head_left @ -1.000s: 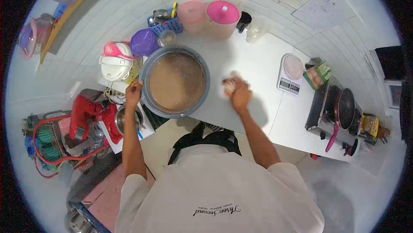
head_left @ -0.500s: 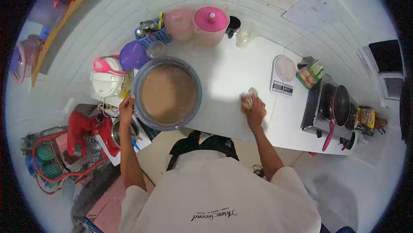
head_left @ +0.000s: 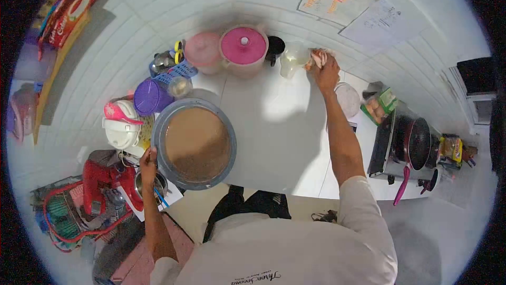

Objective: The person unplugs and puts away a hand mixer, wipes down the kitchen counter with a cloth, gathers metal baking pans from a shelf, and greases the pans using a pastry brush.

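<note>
My left hand [head_left: 149,163] grips the left rim of a large grey basin [head_left: 230,150] filled with brown liquid. The basin stands at the left end of the white table [head_left: 269,150]. My right hand [head_left: 327,74] is stretched far out to the back of the table, closed on a crumpled light cloth [head_left: 318,59]. Just left of that cloth stands a clear plastic jug [head_left: 293,58]. The kitchen scale [head_left: 347,99] is partly hidden behind my right forearm.
Pink-lidded container [head_left: 244,48], pink tub [head_left: 203,50], black cup [head_left: 274,48] and purple-lidded tub [head_left: 150,97] line the back. At right are a stove with a pan [head_left: 419,143] and an egg pack [head_left: 378,107]. A red mixer [head_left: 100,179] stands at left.
My right hand has moved with the cloth from the table's middle, first rightward, then to the back beside the clear jug. My left hand has stayed on the basin rim. The view has shifted.
</note>
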